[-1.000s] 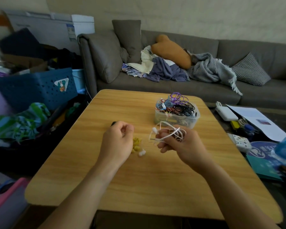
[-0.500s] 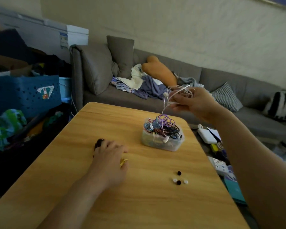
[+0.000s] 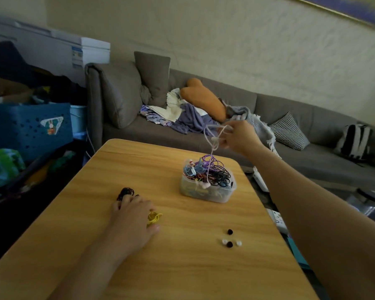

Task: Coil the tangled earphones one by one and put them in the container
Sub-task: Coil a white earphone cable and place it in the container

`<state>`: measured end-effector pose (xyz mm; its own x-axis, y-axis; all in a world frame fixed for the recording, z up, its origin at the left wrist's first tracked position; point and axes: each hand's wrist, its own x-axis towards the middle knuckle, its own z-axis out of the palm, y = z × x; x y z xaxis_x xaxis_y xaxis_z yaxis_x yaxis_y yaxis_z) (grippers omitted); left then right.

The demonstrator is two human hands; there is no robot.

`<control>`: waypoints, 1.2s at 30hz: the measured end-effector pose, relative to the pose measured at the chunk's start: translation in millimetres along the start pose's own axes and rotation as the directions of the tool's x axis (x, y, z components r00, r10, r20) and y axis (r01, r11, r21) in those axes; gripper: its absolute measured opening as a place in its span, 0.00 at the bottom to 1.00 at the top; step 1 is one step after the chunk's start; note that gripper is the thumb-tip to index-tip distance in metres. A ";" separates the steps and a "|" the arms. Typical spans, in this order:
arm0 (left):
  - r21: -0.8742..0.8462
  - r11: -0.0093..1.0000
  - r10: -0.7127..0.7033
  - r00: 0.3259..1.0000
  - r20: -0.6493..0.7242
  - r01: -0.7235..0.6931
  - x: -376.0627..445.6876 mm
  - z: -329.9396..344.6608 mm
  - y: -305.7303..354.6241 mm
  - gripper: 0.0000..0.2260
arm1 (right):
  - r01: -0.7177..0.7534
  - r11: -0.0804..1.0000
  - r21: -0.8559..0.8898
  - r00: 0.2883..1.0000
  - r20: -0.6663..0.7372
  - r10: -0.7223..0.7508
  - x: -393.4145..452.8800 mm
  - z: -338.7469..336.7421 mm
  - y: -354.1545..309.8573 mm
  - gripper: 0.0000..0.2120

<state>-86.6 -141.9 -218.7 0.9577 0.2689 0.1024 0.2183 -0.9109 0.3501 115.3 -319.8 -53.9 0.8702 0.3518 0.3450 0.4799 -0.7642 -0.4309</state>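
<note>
My right hand is raised above the far end of the table and pinches a loosely coiled white earphone. One strand of it hangs down into the clear plastic container, which is filled with several purple, blue and black coiled earphones. My left hand rests palm down on the wooden table. Its fingertips touch a black earphone bundle, and a yellow earphone lies partly under its thumb side.
Several loose ear tips, black and white, lie on the table to the right of my left hand. A grey sofa with cushions and clothes stands behind the table. A blue crate and clutter fill the floor on the left.
My right hand lifted the white earphone from table height up over the container, then lowered slightly. My left hand dropped flat onto the table beside the yellow and black earphones.
</note>
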 end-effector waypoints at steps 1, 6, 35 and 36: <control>0.000 1.000 -0.002 1.000 -0.002 0.002 0.7 0.0 -0.1 0.21 | -0.024 0.997 0.073 0.999 -0.036 0.027 2.8 -3.9 -2.4 0.05; 0.004 1.000 -0.024 1.000 0.006 0.024 3.5 0.2 3.9 0.21 | -0.014 0.972 0.235 0.984 -0.171 0.055 10.1 -20.2 -13.8 0.05; 0.069 0.996 -0.044 0.998 -0.054 0.048 0.2 -9.8 4.8 0.21 | 0.101 0.980 -0.171 0.926 0.377 -0.030 -4.5 41.1 16.6 0.32; 0.071 0.996 -0.042 0.998 -0.057 0.046 -0.4 -10.3 4.7 0.21 | 0.129 0.980 -0.150 0.912 0.405 -0.058 -7.5 50.8 19.4 0.31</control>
<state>-87.8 -143.2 -207.5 0.9355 0.3241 0.1406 0.2747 -0.9176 0.2872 123.8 -309.8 -107.2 0.8113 0.5846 0.0021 0.5660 -0.7845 -0.2532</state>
